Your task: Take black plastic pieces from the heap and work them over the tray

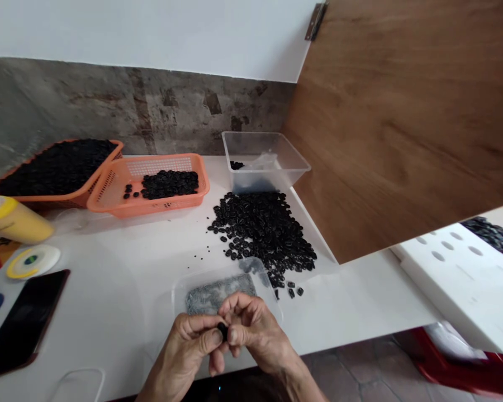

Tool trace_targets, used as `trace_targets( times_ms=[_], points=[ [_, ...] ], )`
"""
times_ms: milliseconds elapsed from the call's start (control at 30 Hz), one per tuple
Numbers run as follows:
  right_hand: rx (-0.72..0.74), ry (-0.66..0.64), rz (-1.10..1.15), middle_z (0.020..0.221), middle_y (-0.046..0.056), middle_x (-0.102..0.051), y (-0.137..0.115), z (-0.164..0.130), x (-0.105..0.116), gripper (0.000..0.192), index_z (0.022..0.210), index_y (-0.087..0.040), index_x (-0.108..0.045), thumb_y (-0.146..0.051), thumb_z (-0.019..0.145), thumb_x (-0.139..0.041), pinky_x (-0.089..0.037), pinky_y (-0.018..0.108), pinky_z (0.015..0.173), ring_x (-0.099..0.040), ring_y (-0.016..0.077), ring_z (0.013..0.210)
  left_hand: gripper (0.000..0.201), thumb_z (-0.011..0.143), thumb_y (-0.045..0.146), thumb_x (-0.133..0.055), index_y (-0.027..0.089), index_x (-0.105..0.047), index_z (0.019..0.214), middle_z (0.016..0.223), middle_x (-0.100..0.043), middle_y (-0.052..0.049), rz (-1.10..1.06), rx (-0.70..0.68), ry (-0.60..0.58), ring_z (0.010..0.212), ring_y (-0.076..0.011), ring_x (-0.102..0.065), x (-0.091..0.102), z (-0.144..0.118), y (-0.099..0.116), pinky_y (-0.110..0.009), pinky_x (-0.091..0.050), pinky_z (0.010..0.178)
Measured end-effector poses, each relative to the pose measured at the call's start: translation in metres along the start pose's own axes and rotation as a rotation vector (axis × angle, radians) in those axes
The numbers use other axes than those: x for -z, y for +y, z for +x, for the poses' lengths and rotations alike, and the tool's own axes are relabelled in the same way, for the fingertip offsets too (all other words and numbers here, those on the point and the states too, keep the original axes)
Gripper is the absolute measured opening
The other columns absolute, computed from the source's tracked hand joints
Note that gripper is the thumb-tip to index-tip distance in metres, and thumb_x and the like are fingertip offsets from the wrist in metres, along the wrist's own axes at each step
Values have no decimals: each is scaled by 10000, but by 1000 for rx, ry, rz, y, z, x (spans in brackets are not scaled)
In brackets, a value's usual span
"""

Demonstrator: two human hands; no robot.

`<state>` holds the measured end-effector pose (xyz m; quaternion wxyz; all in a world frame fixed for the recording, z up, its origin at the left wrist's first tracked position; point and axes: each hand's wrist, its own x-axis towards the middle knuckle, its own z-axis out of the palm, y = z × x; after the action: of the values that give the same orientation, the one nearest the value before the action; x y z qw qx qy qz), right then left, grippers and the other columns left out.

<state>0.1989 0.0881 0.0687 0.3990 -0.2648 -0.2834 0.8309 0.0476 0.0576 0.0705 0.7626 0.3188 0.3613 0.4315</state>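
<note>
Close to the table's front edge, a small black oval piece is pinched between the thumb and fingers of my left hand. My right hand meets it from the other side, thumb and fingers closed against the piece; whether they also hold something tiny is hidden. Just beyond my hands is a shallow clear plastic container holding a heap of small silvery metal parts. Behind that spreads a large loose pile of black pieces, with a few single ones at its near edge.
Two orange baskets of black pieces and a clear bin stand along the wall. A brown wooden panel leans over the right side. At left lie a phone, a yellow cup and a round lid. A white box is far right.
</note>
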Motion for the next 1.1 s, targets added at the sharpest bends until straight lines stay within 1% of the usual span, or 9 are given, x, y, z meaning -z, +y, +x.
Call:
trace_targets(
  times_ms=[67, 133, 267, 400, 567, 733, 833, 933, 1100],
  points=[
    [-10, -7, 27, 613, -10, -628, 1, 0, 0, 420, 847, -87, -645, -272, 563, -892, -446, 116, 383, -608, 77, 454, 283, 804, 367, -692, 117, -749, 685, 583, -669, -67, 49, -5, -17, 474, -85, -548, 2, 0, 0, -162, -406, 451],
    [-19, -15, 53, 608, -10, -634, 2, 0, -1, 399, 839, -90, -646, -247, 566, -891, -464, 115, 383, -630, 90, 465, 277, 818, 351, -678, 122, -738, 675, 574, -672, -69, 85, -19, -32, 486, -101, -559, 4, -1, 1, -171, -409, 448],
    [-31, -34, 103, 606, -5, -645, 4, -1, -1, 359, 818, -92, -650, -205, 572, -886, -503, 127, 395, -664, 116, 491, 313, 839, 370, -649, 117, -732, 676, 604, -685, -78, 157, 0, -73, 447, -84, -541, 5, -3, 4, -173, -386, 437],
    [-21, -48, 132, 611, -5, -654, 6, -2, -1, 321, 807, -93, -661, -177, 586, -877, -510, 135, 385, -661, 115, 464, 328, 863, 375, -615, 119, -743, 704, 612, -684, -78, 231, 17, -106, 440, -77, -536, 2, -6, 11, -175, -380, 441],
    [8, -42, 119, 587, 7, -673, 6, -5, -1, 284, 787, -94, -663, -163, 604, -868, -515, 136, 394, -665, 119, 458, 349, 867, 399, -602, 121, -754, 720, 574, -663, -70, 260, 28, -120, 432, -84, -530, -4, -6, 17, -189, -387, 444],
    [33, -62, 124, 583, 17, -686, 7, -7, 0, 281, 798, -102, -667, -187, 617, -865, -502, 131, 388, -663, 119, 458, 356, 866, 403, -601, 124, -751, 702, 548, -659, -63, 263, 31, -118, 429, -89, -534, -6, -6, 19, -198, -402, 454],
    [41, -71, 109, 577, 28, -693, 7, -7, 1, 267, 802, -104, -669, -202, 638, -855, -500, 133, 393, -661, 118, 460, 355, 865, 404, -599, 127, -751, 702, 592, -683, -73, 278, 34, -106, 431, -87, -542, -9, -5, 21, -196, -403, 451],
    [49, -78, 100, 575, 39, -700, 5, -6, 2, 264, 804, -105, -671, -215, 646, -851, -497, 132, 398, -650, 109, 447, 362, 868, 398, -595, 123, -748, 689, 566, -673, -69, 314, 40, -90, 431, -87, -538, -10, -4, 22, -199, -413, 464],
    [38, -75, 117, 604, 59, -709, 6, -4, 4, 276, 812, -105, -670, -234, 648, -851, -508, 150, 429, -666, 124, 491, 367, 843, 410, -618, 108, -734, 668, 588, -670, -77, 298, 66, -58, 415, -84, -536, -7, -1, 16, -196, -413, 449]
  ],
)
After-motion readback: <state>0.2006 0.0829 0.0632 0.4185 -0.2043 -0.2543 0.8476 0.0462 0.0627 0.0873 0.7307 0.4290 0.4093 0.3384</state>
